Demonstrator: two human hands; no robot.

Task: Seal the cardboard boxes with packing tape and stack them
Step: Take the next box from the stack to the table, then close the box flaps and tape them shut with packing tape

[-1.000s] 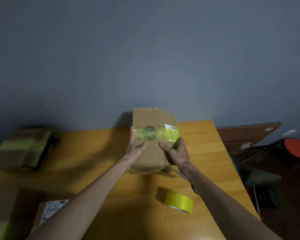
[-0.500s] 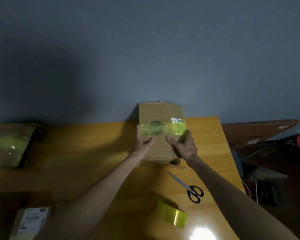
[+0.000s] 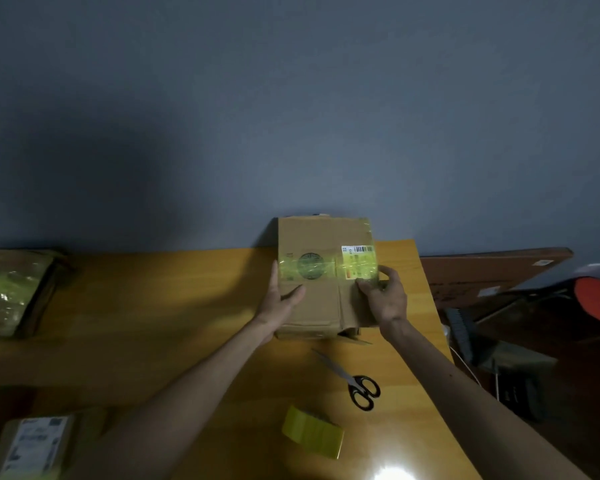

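- The cardboard box (image 3: 321, 299) lies lengthwise toward the wall (image 3: 291, 98), taped face up.
- The left hand (image 3: 280, 301) presses flat against its left side; the right hand (image 3: 386, 301) grips its right edge.

dim | glare on table (image 3: 392, 474) | soft, wide-angle edge warp

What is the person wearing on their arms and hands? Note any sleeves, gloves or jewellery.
Nothing shows: the left hand and right hand have no gloves, rings or watch; the left forearm and right forearm are uncovered, no sleeves in view.
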